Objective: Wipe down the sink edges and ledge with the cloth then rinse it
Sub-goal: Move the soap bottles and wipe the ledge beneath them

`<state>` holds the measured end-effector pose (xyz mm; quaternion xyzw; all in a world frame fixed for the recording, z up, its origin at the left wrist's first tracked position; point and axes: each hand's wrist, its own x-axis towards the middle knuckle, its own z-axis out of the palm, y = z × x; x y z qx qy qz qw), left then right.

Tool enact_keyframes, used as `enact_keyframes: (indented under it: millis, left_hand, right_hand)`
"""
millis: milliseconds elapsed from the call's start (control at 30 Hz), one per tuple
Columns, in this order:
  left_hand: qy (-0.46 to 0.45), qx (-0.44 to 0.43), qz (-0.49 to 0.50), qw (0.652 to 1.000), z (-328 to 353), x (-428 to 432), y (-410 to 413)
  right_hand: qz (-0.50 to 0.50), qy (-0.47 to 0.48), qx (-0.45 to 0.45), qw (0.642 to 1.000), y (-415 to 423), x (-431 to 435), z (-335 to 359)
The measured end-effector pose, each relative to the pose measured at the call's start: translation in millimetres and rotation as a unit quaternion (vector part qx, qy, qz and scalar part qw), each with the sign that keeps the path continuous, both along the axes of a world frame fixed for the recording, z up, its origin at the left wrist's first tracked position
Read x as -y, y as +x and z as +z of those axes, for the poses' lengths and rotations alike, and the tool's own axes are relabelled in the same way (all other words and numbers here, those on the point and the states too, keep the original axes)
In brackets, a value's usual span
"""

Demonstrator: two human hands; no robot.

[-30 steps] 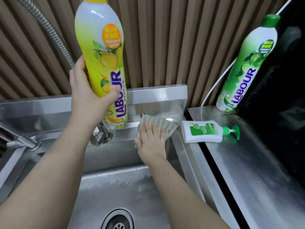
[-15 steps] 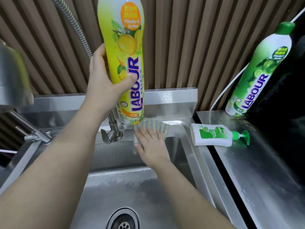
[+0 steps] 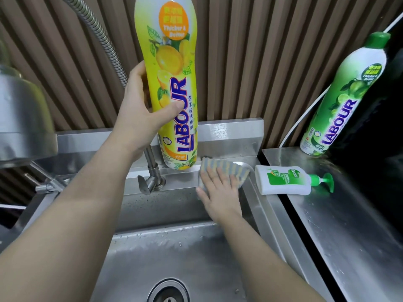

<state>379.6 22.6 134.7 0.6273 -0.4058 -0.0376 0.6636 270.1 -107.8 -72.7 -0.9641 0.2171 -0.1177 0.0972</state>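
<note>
A blue-and-yellow striped cloth (image 3: 226, 168) lies flat on the steel ledge (image 3: 181, 177) behind the sink basin (image 3: 174, 253). My right hand (image 3: 220, 192) presses on the cloth with spread fingers, near the ledge's right corner. My left hand (image 3: 144, 114) grips a tall yellow dish-soap bottle (image 3: 172, 83) and holds it lifted just above the ledge, left of the cloth.
A faucet base (image 3: 152, 177) with a flexible metal hose (image 3: 104, 40) rises left of the yellow bottle. A white hand-soap pump bottle (image 3: 283, 180) lies on its side by the cloth. A green dish-soap bottle (image 3: 342, 99) stands on the right counter (image 3: 340, 225). The drain (image 3: 168, 293) is below.
The cloth under my right hand slid left toward the yellow bottle, then a little back toward the corner. My left hand keeps the bottle raised.
</note>
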Motion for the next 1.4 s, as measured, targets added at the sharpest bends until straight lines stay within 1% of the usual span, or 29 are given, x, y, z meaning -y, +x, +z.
enact_keyframes:
  millis: [33,67,133,200,267,333,400,467,533,600,667,767,800,867,1000,1067,1133,1233,1300,1400]
  left_hand:
    - [0.002,0.002,-0.002,1.000,-1.0,-1.3,0.0]
    - [0.002,0.004,-0.001,1.000,-2.1,-1.9,-0.3]
    - [-0.004,-0.001,0.003,1.000,-4.3,-1.0,-0.9]
    - [-0.013,-0.010,0.008,1.000,-4.9,1.6,-2.2]
    - [-0.018,-0.012,0.009,1.000,-3.1,3.0,-3.1]
    - [-0.021,-0.015,0.008,1.000,-1.3,1.9,-3.3]
    - [-0.024,-0.015,0.012,1.000,-1.5,1.1,-3.2]
    - [-0.033,-0.022,0.022,0.999,-3.2,2.3,-3.3]
    - [-0.039,-0.029,0.031,0.998,-4.6,5.4,-4.8]
    - [-0.039,-0.031,0.034,0.998,-4.5,7.5,-5.2]
    - [-0.033,-0.030,0.032,0.998,-3.0,7.8,-4.0]
    - [-0.020,-0.029,0.032,0.999,-7.3,8.4,-2.0]
    - [-0.012,-0.030,0.035,0.999,-11.3,8.6,-2.2]
    - [0.002,-0.043,0.044,0.998,-21.8,9.5,-3.3]
    - [0.029,-0.065,0.067,0.995,-43.6,14.3,-3.8]
    - [0.040,-0.070,0.074,0.994,-54.3,16.6,-3.6]
    - [0.042,-0.089,0.072,0.993,-64.7,19.9,-6.3]
    - [0.034,-0.105,0.065,0.992,-75.8,24.2,-9.8]
    - [0.035,-0.103,0.062,0.992,-79.9,24.5,-8.9]
    - [0.044,-0.084,0.060,0.994,-81.8,23.3,-6.7]
  right_hand:
    - [-0.022,0.012,-0.010,1.000,1.9,-4.3,4.0]
    - [-0.019,0.029,-0.017,0.999,7.4,-15.2,8.1]
    - [0.031,0.060,-0.022,0.997,22.9,-42.0,12.8]
    - [0.088,0.070,-0.016,0.994,29.8,-51.8,13.0]
    - [0.103,0.064,-0.001,0.993,25.6,-38.3,10.7]
    - [0.066,0.047,0.002,0.997,17.3,-23.4,6.0]
    - [0.042,0.043,-0.010,0.998,18.9,-28.2,8.0]
    - [0.080,0.051,-0.018,0.995,32.6,-50.6,10.3]
    - [0.129,0.046,-0.009,0.991,41.0,-66.9,9.2]
    - [0.152,0.029,-0.004,0.988,37.0,-55.4,8.6]
    - [0.125,0.019,-0.016,0.992,23.0,-26.3,8.3]
    - [0.020,0.037,-0.031,0.999,0.9,10.8,9.6]
    - [-0.001,0.047,-0.034,0.998,-1.8,16.1,10.8]
    - [-0.019,0.057,-0.045,0.997,-1.3,17.8,9.7]
    - [-0.007,-0.007,-0.063,0.998,-2.6,18.1,9.7]
    - [-0.003,-0.034,-0.036,0.999,-5.5,15.9,11.2]
    - [0.004,-0.026,-0.006,1.000,-10.1,14.7,8.7]
    - [0.046,0.007,0.035,0.998,-17.9,16.7,7.0]
    - [0.060,0.036,0.023,0.997,-22.3,18.7,8.1]
    - [0.061,0.036,0.021,0.997,-23.6,17.9,10.2]
